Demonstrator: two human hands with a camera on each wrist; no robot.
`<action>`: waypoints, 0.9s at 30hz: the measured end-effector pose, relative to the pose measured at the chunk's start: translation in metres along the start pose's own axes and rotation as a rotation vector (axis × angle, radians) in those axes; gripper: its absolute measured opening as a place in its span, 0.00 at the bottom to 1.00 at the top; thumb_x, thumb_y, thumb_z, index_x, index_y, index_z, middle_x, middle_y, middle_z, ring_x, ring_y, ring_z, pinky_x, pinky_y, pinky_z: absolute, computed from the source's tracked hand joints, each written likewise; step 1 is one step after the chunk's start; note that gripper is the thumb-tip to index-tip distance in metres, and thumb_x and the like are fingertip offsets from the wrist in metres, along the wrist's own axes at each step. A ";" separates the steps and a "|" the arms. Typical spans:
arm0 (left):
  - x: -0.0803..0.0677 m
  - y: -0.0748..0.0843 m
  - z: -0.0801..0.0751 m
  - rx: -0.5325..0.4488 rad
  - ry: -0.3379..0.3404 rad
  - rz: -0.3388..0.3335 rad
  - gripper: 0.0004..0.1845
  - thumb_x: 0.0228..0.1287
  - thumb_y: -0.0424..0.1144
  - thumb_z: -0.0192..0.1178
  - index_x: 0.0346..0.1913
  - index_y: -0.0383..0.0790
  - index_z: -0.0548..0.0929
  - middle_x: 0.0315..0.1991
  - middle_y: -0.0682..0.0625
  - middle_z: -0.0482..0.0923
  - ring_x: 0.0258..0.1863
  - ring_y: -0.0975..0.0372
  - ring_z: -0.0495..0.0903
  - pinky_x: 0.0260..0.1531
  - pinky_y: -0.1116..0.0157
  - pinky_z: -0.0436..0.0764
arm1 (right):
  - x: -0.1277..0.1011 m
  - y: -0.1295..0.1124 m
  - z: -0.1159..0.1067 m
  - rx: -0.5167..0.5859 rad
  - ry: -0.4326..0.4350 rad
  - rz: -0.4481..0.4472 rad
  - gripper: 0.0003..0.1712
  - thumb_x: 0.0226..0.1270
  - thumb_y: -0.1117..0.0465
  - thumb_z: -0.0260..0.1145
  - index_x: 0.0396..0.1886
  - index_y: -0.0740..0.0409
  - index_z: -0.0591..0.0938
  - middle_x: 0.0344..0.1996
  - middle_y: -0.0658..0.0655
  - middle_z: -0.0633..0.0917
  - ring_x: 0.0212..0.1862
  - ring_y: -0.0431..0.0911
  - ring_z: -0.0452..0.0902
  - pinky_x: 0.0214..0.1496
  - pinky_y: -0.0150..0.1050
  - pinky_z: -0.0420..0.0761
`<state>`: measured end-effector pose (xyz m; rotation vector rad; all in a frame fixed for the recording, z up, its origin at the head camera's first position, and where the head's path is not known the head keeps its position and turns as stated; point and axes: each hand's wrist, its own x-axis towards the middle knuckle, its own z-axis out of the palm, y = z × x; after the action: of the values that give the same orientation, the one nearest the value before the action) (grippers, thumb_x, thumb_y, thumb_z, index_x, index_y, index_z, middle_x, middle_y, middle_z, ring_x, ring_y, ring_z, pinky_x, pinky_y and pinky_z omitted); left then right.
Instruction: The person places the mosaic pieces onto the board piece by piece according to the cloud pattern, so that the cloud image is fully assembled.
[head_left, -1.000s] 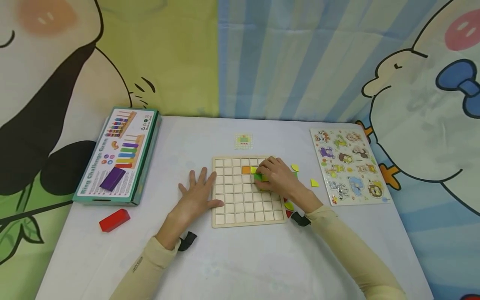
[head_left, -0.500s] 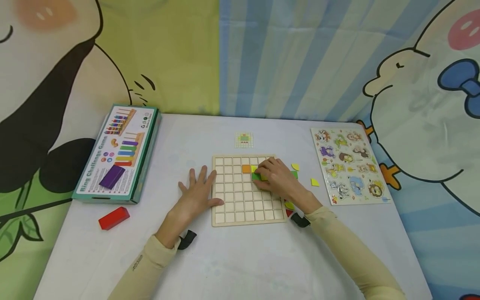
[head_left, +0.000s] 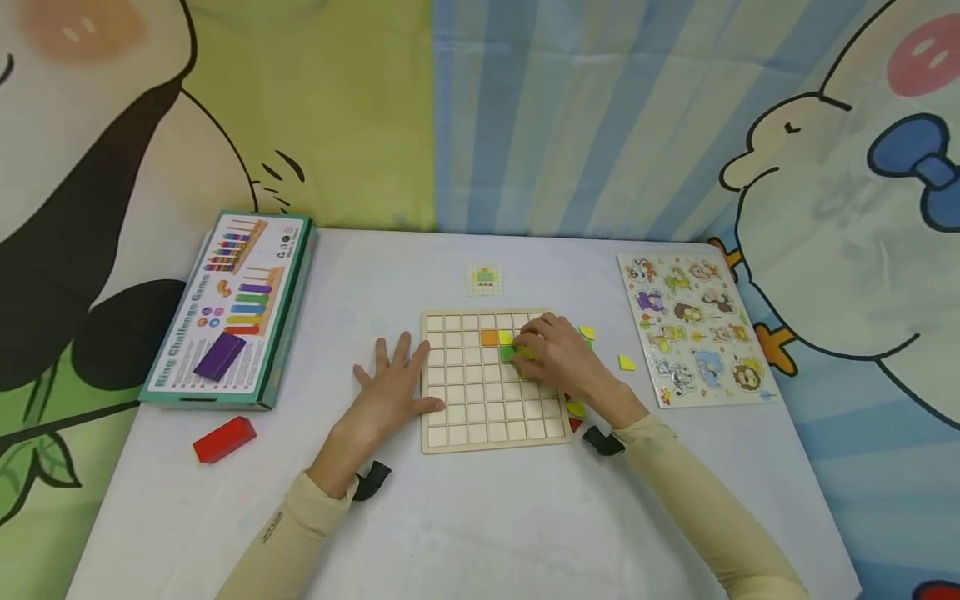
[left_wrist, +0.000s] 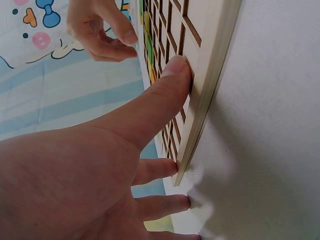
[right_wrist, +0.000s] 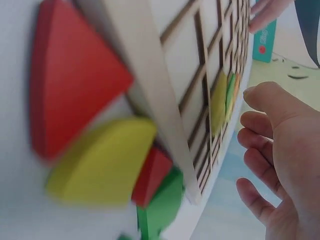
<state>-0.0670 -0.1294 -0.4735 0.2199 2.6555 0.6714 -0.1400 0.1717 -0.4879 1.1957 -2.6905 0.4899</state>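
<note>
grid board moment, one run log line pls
left hand: flat, steadying grid board edge | right hand: fingers over green tile | orange tile placed

1. A square, pale wooden grid board [head_left: 487, 400] is laid flat on the worktop.
2. Orange [head_left: 489, 337], yellow [head_left: 505, 337] and green square tiles [head_left: 507, 353] are seated in adjoining cells near its far edge.

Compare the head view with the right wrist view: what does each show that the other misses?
Only the head view shows the game box, red block, animal puzzle, pattern card and orange tile. Only the right wrist view shows the stacked pieces beside the board up close: a red wedge, a yellow piece and a green piece. Both show the grid board, its yellow tile and the right hand.
</note>
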 end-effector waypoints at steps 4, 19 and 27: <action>0.000 0.000 -0.002 0.005 -0.002 -0.002 0.56 0.59 0.55 0.71 0.81 0.38 0.51 0.81 0.30 0.38 0.77 0.27 0.32 0.59 0.18 0.43 | -0.011 0.011 -0.010 -0.023 0.043 0.022 0.12 0.62 0.57 0.76 0.42 0.58 0.89 0.42 0.56 0.86 0.46 0.52 0.77 0.48 0.46 0.77; -0.003 -0.003 0.000 0.017 0.021 0.021 0.54 0.60 0.54 0.70 0.80 0.36 0.53 0.80 0.28 0.40 0.75 0.24 0.34 0.57 0.16 0.45 | -0.055 0.045 -0.029 -0.076 0.050 0.170 0.12 0.61 0.60 0.76 0.42 0.60 0.89 0.43 0.60 0.87 0.48 0.55 0.78 0.52 0.51 0.79; -0.005 0.000 -0.002 0.003 0.020 0.033 0.54 0.61 0.53 0.70 0.80 0.36 0.52 0.80 0.28 0.40 0.75 0.24 0.34 0.57 0.16 0.44 | -0.068 0.053 -0.032 -0.088 0.012 0.206 0.13 0.63 0.60 0.75 0.45 0.60 0.90 0.44 0.61 0.87 0.48 0.55 0.78 0.51 0.52 0.79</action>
<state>-0.0632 -0.1311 -0.4703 0.2600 2.6777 0.6843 -0.1338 0.2638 -0.4888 0.8957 -2.8068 0.3983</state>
